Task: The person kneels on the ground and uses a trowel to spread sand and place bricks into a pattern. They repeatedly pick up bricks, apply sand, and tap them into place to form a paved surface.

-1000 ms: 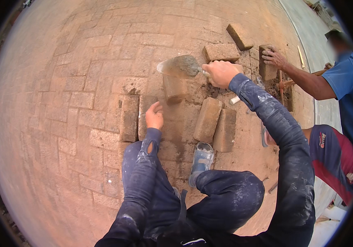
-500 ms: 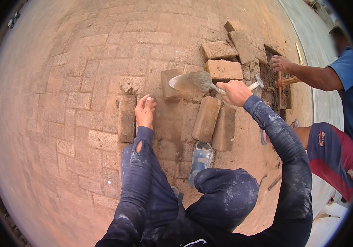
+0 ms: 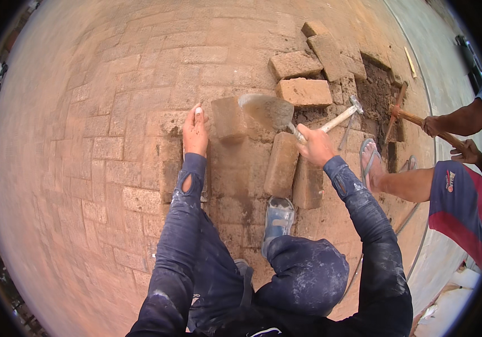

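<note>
My right hand is closed round the handle of a trowel. The trowel's grey, dirt-smeared blade points left, beside a brown brick. Left of that brick, my left hand is open and holds nothing, fingers pointing away from me. Just beyond my right hand shows a hammer with a pale handle; the near end of its handle is hidden. Two loose bricks, one partly over the other, lie between my right hand and my sandalled foot.
Several more loose bricks lie beyond the trowel, beside a dug-out patch of dark soil. A co-worker at the right grips a pickaxe whose head rests by the soil. The co-worker's sandalled foot stands near the hammer. Brick paving spreads left.
My left hand has moved farther away from me, toward the brick's left side, and its fingers have straightened. The co-worker's hand has left the soil patch, and both hands now hold the pickaxe handle.
</note>
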A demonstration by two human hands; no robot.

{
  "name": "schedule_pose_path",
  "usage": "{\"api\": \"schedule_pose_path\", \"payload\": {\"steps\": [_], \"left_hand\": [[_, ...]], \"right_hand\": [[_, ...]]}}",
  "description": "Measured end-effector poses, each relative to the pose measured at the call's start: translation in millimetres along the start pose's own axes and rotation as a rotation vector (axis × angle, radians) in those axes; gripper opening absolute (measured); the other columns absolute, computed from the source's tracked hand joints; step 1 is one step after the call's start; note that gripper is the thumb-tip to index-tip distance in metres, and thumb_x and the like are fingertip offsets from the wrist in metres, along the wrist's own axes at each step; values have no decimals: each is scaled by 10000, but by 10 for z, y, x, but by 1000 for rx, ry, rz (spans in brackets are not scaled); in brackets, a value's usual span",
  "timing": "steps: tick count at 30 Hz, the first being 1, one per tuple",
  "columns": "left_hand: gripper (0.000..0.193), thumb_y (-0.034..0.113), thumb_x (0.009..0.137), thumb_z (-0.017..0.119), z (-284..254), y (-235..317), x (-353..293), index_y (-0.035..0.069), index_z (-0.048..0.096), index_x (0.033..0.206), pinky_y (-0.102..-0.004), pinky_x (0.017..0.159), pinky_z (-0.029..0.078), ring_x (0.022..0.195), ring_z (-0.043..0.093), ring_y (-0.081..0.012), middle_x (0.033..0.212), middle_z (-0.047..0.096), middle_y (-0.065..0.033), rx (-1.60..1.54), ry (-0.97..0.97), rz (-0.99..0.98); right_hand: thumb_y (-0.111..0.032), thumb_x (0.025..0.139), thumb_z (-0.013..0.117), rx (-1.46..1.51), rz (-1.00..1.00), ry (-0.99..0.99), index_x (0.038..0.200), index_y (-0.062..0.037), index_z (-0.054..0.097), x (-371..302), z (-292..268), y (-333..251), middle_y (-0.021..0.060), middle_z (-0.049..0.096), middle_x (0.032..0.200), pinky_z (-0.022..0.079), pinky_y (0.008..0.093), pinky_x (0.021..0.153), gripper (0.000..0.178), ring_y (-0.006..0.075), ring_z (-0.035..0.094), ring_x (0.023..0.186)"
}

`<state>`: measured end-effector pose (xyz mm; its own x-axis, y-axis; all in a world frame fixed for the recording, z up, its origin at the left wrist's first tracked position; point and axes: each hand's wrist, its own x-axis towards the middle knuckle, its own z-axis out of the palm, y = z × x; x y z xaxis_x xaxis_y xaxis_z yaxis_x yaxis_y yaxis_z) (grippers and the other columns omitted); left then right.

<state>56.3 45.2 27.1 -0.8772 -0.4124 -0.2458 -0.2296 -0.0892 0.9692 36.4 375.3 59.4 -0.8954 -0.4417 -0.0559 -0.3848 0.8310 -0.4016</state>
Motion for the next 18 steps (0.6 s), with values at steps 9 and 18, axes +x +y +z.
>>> {"api": "schedule_pose_path", "payload": {"steps": [9, 18], "left_hand": [[444, 467, 1000, 523, 703, 232, 90, 54, 674, 1068, -456, 937, 459, 1047, 597, -382, 1079, 613, -211, 947, 115, 266], [332, 357, 934, 689, 508, -169, -708, 30, 663, 987, -405, 854, 494, 955, 612, -310, 1024, 582, -132, 743, 111, 634]], "right_hand": [[-172, 801, 664, 548, 365, -57, 1055, -50, 538, -745, 370, -449, 247, 657, 833, 505, 509, 710, 309, 484, 633, 810], [-66, 841, 571, 1004, 496, -8, 1298, 32, 349, -681, 797, -879, 164, 626, 757, 496, 357, 449, 517, 192, 597, 472]]}}
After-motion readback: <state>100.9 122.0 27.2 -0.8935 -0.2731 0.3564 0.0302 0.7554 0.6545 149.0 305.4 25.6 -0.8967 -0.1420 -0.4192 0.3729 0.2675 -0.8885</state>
